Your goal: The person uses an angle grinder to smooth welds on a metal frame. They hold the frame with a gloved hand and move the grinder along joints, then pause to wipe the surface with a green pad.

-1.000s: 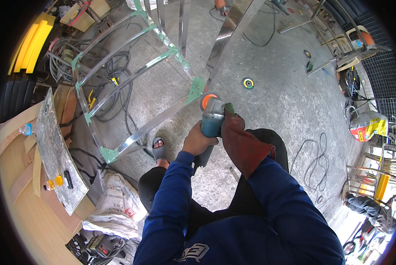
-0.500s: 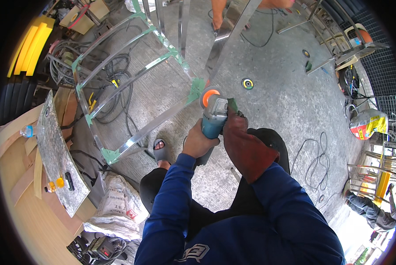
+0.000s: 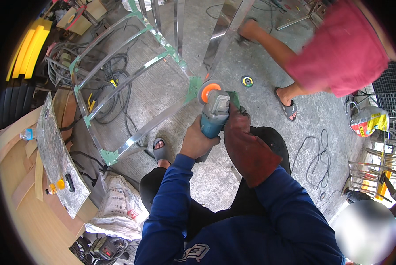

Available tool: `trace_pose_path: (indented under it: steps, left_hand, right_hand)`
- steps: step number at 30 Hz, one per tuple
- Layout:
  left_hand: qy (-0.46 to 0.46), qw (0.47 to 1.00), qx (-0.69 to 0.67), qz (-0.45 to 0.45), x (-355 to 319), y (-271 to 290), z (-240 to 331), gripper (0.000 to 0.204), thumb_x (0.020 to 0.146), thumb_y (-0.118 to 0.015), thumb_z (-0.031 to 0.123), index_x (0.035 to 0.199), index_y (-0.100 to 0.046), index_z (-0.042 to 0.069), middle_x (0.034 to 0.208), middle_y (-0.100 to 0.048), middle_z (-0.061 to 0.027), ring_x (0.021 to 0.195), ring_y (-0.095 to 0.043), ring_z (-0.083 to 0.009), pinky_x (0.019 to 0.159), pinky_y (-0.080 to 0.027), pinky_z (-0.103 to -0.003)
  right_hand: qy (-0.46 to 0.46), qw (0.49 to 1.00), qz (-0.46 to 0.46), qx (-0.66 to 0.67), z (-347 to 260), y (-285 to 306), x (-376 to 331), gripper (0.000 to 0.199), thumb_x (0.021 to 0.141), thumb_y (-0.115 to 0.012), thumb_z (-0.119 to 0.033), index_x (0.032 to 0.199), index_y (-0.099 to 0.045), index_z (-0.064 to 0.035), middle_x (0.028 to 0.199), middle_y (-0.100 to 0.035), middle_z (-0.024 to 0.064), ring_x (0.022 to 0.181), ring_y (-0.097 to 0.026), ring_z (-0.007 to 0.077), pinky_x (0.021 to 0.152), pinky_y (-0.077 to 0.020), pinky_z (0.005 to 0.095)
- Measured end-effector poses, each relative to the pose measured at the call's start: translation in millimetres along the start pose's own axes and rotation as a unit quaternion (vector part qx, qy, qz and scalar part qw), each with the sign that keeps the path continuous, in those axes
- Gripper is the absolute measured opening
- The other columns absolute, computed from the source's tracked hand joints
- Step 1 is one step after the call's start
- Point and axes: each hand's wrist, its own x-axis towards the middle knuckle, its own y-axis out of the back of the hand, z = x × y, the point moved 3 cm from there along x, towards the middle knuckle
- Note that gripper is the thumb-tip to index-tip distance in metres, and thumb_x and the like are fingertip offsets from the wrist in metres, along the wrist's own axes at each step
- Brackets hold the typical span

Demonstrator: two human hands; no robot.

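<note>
In the middle of the view a teal and grey angle grinder (image 3: 213, 123) points away from me, with an orange-centred disc (image 3: 210, 92) at its head. My bare left hand (image 3: 198, 140) is wrapped round its body. My right hand (image 3: 241, 132), in a reddish-brown leather glove, is closed against the right side of the grinder's head; a green patch shows by its fingertips, and the exact grip is partly hidden. The disc is close to a green-taped corner of a shiny metal frame (image 3: 160, 118); I cannot tell whether they touch.
A co-worker in pink shorts (image 3: 335, 53) stands at the far right, a sandalled foot (image 3: 287, 106) on the concrete. A spare disc (image 3: 247, 81) lies beyond the grinder. Cables (image 3: 315, 159) coil at right. At left are a metal sheet (image 3: 58, 145) and a white sack (image 3: 118, 201).
A co-worker's legs and pink shorts have come into the far right, hiding the metal stand there. The grinder's head has shifted very slightly; both my hands keep their hold.
</note>
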Motion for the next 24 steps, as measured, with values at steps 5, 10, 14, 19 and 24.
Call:
trace_pose_path:
  steps: [5, 10, 14, 19, 24]
  left_hand:
    - [-0.016, 1.000, 0.004, 0.008, -0.7, 2.4, 4.3, 0.072, 0.066, -0.087, 0.023, 0.128, -0.059, 0.001, 0.110, -0.074, -0.0273, 0.104, -0.073, -0.0458, 0.092, -0.058, -0.048]
    - [-0.017, 1.000, 0.010, 0.009, -1.2, 3.5, 3.2, 0.071, 0.065, -0.087, 0.024, 0.127, -0.060, 0.001, 0.109, -0.074, -0.0273, 0.103, -0.073, -0.0460, 0.091, -0.058, -0.048]
    - [0.012, 1.000, 0.012, -0.004, -0.6, 1.0, -1.5, 0.070, 0.065, -0.086, 0.025, 0.125, -0.060, 0.001, 0.108, -0.073, -0.0273, 0.102, -0.073, -0.0460, 0.090, -0.058, -0.049]
    - [0.006, 1.000, 0.012, -0.002, 1.5, -0.3, -0.1, 0.069, 0.065, -0.086, 0.025, 0.124, -0.060, 0.001, 0.108, -0.073, -0.0272, 0.101, -0.073, -0.0464, 0.089, -0.057, -0.050]
    - [-0.026, 0.999, 0.025, 0.011, 1.9, 3.1, 7.2, 0.071, 0.065, -0.087, 0.025, 0.126, -0.059, 0.000, 0.106, -0.073, -0.0291, 0.102, -0.072, -0.0477, 0.090, -0.057, -0.050]
  right_hand:
    - [0.003, 1.000, 0.017, 0.001, -16.3, -21.4, -18.4, 0.031, 0.101, -0.072, -0.037, 0.114, -0.074, -0.0082, 0.104, -0.075, 0.0061, 0.088, -0.072, 0.0195, 0.076, -0.0591, 0.0375]
    - [0.009, 0.990, 0.131, -0.056, -21.4, -30.4, -28.6, 0.037, 0.098, -0.077, -0.040, 0.107, -0.078, -0.0045, 0.102, -0.077, 0.0086, 0.084, -0.074, 0.0210, 0.072, -0.0595, 0.0376]
    - [0.040, 0.985, 0.159, -0.042, -17.5, -30.2, -29.3, 0.043, 0.096, -0.077, -0.046, 0.107, -0.078, -0.0039, 0.104, -0.077, 0.0084, 0.087, -0.073, 0.0209, 0.075, -0.0586, 0.0380]
    - [0.038, 0.981, 0.170, -0.080, -27.4, -34.8, -40.8, 0.051, 0.095, -0.078, -0.053, 0.105, -0.078, -0.0032, 0.106, -0.077, 0.0081, 0.091, -0.072, 0.0207, 0.079, -0.0575, 0.0385]
    - [-0.004, 0.969, 0.205, -0.137, -48.2, -39.7, -61.5, 0.053, 0.099, -0.071, -0.054, 0.115, -0.075, -0.0037, 0.110, -0.076, 0.0116, 0.096, -0.074, 0.0239, 0.083, -0.0589, 0.0406]
